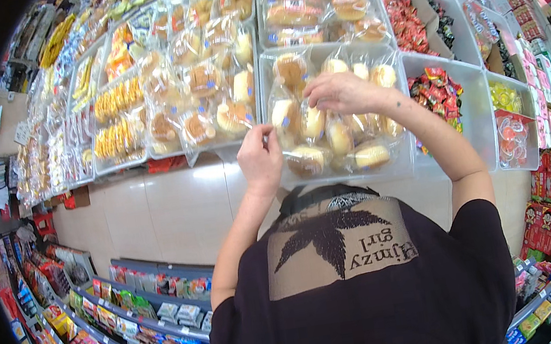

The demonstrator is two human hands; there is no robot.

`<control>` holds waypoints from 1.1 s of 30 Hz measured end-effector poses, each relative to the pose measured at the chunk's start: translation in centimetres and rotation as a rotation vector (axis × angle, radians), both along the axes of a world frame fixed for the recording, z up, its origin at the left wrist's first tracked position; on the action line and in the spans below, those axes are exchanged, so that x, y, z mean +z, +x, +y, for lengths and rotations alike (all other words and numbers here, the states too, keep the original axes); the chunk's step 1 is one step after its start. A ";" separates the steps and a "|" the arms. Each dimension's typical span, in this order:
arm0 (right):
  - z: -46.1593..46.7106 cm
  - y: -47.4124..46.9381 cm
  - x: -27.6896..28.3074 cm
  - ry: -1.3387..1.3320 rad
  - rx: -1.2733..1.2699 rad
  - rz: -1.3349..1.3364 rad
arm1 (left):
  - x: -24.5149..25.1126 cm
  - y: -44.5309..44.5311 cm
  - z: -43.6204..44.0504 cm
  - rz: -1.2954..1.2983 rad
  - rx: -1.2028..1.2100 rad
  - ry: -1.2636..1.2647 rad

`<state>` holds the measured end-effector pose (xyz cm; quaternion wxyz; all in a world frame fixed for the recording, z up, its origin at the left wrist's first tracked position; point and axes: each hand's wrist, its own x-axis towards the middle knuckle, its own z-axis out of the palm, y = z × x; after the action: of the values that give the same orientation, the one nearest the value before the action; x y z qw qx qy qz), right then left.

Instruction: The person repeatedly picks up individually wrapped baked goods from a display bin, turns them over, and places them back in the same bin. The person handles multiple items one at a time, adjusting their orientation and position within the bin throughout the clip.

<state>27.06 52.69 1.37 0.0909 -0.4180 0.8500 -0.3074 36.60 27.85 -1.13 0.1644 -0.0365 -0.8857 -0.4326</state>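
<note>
Before me stands a clear plastic bin (404, 155) of round bread buns in clear wrappers. My right hand (341, 93) is over the middle of this bin, fingers curled down above a wrapped bun (313, 122); whether it grips the wrapper cannot be told. At the bin's left wall is my left hand (259, 148), thumb and forefinger pinched together near the corner of a wrapped bun (234, 117) in the neighbouring bin. Whether a bit of wrapper is between those fingertips is too small to tell. More wrapped buns (370, 155) lie along the near side.
Bins of red-wrapped candies (407, 19), mixed candies (435, 93) and jelly cups (511, 136) stand at right. To the left are packs of yellow ring-shaped snacks (117, 101). Behind the bun bin lie long wrapped breads (293, 11). Shelves of packaged goods (145, 335) stand lower left.
</note>
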 end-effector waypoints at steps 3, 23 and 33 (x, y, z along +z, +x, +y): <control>-0.1 -0.2 0.2 -0.071 -0.069 0.001 | 1.3 -0.2 -0.1 0.075 0.027 0.066; -2.0 -0.2 3.1 -1.000 -0.318 -0.953 | 3.4 -2.9 -0.5 -0.123 -0.264 1.042; 0.9 -0.9 2.7 -1.215 -0.519 -0.880 | 3.6 -3.1 -0.5 -0.317 -0.211 0.603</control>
<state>26.16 53.64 4.11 0.1002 -0.0231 0.4898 -0.8657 33.51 27.38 2.52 -0.0170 -0.0100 -0.7240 -0.6895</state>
